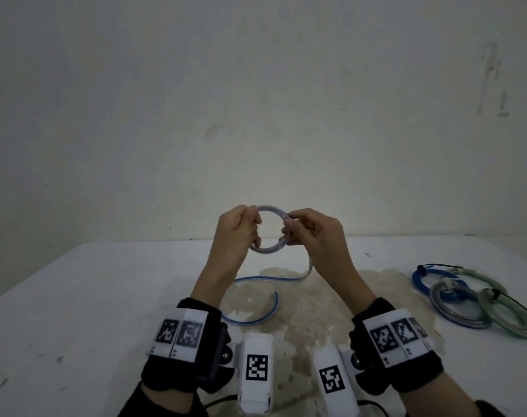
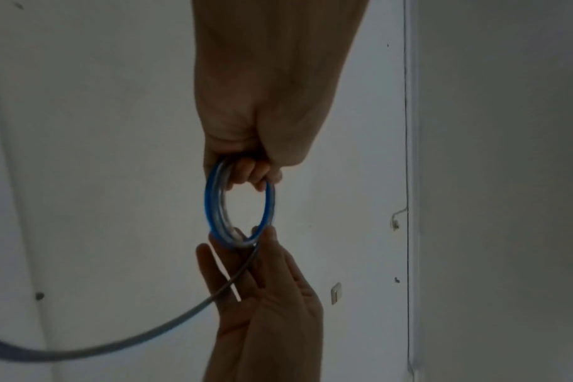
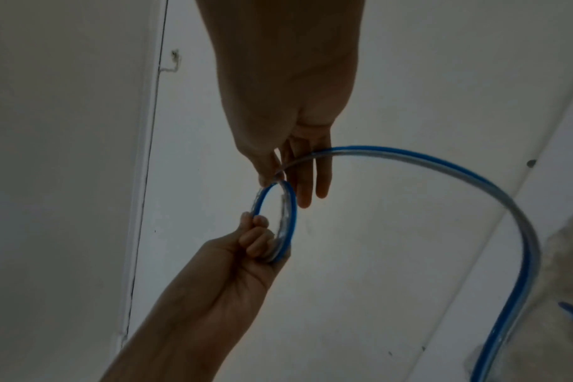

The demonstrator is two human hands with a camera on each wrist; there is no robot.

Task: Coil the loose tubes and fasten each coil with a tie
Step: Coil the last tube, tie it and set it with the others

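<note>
Above the table [image 1: 99,296] I hold up a clear tube with a blue stripe, partly wound into a small coil [image 1: 266,251]. My left hand [image 1: 250,228] grips the coil's left side with curled fingers, as the left wrist view shows on the coil [image 2: 239,214] under that hand [image 2: 245,173]. My right hand [image 1: 292,233] pinches the coil's right side; in the right wrist view its thumb and forefinger [image 3: 275,175] close on the tube while the other fingers stay straight. The loose tail [image 1: 265,279] drops from the right hand and curls over the table to its free end [image 1: 276,293].
Several finished coils lie at the right of the table: a blue one [image 1: 418,282], a grey one [image 1: 461,319] and green ones [image 1: 515,326], with black ties [image 1: 439,265] sticking out. A pale stain [image 1: 310,311] covers the table's middle. A bare wall stands behind.
</note>
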